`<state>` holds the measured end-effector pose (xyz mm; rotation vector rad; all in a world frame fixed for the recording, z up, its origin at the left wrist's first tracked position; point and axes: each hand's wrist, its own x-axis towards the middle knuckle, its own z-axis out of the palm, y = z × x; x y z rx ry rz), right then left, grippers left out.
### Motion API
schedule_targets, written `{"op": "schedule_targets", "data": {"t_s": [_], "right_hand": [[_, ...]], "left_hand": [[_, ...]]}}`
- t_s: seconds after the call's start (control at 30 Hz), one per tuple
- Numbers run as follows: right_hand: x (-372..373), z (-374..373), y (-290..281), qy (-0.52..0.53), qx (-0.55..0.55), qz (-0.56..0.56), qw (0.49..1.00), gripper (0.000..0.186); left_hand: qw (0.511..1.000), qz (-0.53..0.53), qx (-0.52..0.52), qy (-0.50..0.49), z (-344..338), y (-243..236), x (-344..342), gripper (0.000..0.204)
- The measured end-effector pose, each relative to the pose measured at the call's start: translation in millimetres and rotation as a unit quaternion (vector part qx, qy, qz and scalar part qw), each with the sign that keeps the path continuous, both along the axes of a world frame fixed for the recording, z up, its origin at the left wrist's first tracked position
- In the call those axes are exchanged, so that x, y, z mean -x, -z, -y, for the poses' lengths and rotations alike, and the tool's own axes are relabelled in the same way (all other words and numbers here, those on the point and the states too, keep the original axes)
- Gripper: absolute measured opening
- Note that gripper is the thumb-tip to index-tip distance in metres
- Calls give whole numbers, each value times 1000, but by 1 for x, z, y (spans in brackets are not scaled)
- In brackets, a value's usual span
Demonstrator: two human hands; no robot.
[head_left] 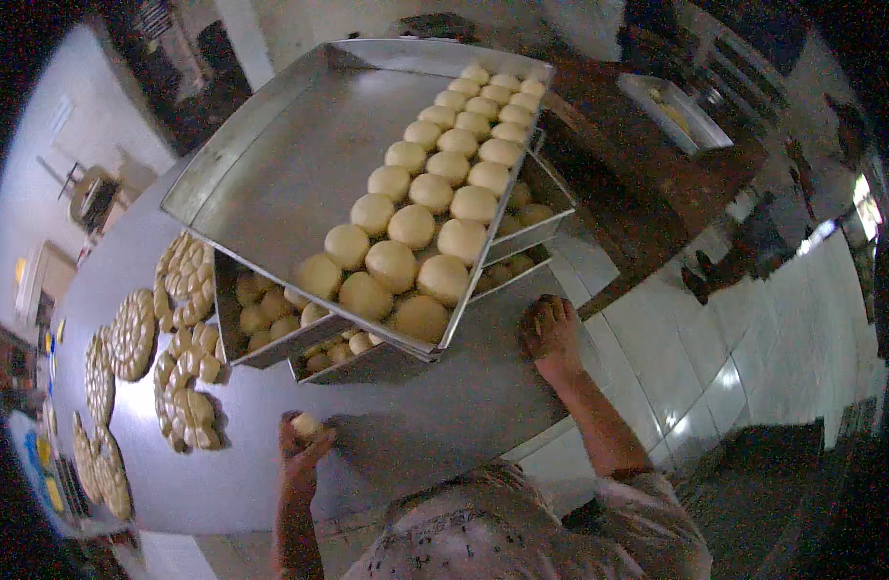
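My left hand [301, 449] is closed round a small pale piece of dough [306, 425], held just above the metal table near its front edge. On the right, my right hand [551, 333] lies curled and cupped at the table's edge; whatever is under its fingers is hidden. Between and beyond the hands, a large metal tray [271, 145] rests at an angle on top of other trays. Smooth round dough balls [411, 227] stand in three rows along its right side, while its left part is bare metal.
Beneath the top tray, crossed trays [271, 353] hold more dough balls. Coils of cut dough pieces [186, 396] lie on the table [271, 493] at the left. At the far right, a wooden table [647, 164] bears a small metal tray [691, 135]. A person [754, 242] stands beyond the tiled floor.
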<state>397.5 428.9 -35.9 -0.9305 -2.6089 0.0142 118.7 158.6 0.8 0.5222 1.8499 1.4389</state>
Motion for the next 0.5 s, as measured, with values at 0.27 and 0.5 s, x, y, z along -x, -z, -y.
{"op": "schedule_targets", "data": {"t_s": [0.27,0.5], "right_hand": [[-57,-16,-49,21,380,-124,916,37],[90,-56,-249,-198,51,-482,852,40]], "left_hand": [[995,25,-59,-77,20,0,3,20],[983,55,-61,-165,48,-1,-19,23]]}}
